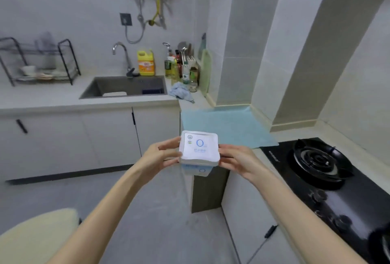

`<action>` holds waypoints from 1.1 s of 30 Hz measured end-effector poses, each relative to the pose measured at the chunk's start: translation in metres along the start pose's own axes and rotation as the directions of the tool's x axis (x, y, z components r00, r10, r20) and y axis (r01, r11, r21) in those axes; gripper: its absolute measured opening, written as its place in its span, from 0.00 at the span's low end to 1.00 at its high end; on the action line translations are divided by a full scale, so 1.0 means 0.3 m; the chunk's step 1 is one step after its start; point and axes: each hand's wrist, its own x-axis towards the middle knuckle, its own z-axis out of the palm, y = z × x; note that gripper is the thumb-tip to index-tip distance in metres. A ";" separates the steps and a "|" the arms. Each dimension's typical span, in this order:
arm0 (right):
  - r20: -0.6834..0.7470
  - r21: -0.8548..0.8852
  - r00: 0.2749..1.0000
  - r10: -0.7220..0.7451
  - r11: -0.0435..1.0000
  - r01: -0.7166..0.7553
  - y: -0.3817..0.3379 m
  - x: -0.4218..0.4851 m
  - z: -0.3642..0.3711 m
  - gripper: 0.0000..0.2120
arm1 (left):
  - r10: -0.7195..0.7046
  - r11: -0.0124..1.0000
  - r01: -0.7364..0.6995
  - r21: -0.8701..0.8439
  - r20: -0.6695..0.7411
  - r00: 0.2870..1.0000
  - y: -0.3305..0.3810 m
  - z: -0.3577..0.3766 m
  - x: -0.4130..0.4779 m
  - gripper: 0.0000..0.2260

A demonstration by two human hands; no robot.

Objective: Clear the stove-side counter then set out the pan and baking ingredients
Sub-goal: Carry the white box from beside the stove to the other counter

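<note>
Left hand (162, 154): bent fingers hold the white box (199, 149) by its left side.
Right hand (236, 158): bent fingers hold its right side.
Blue mat (228, 126): behind the box.

1. The left hand (162, 154) and the right hand (236, 158) are seen bare, with slim fingers (168, 144).
2. Behind the fingers, the left forearm (109, 200) and the right forearm (295, 206) are shown uncovered, as far back as the lower edge.
3. Nail detail is blurred and cannot be told.
</note>
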 end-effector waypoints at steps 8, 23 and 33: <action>0.177 -0.097 0.980 0.086 0.993 -0.070 -0.022 0.364 0.608 0.15 | 0.033 0.998 -0.043 -0.040 -0.226 0.974 0.070 -0.604 0.005 0.23; 0.477 -0.223 0.861 0.178 0.972 -0.078 -0.135 1.137 1.416 0.13 | 0.003 0.991 -0.074 -0.107 -0.549 0.836 0.158 -1.444 0.359 0.23; 0.623 -0.315 0.743 0.246 0.948 -0.050 -0.281 1.694 1.992 0.16 | -0.008 0.984 -0.121 -0.127 -0.721 0.693 0.326 -1.989 0.660 0.21</action>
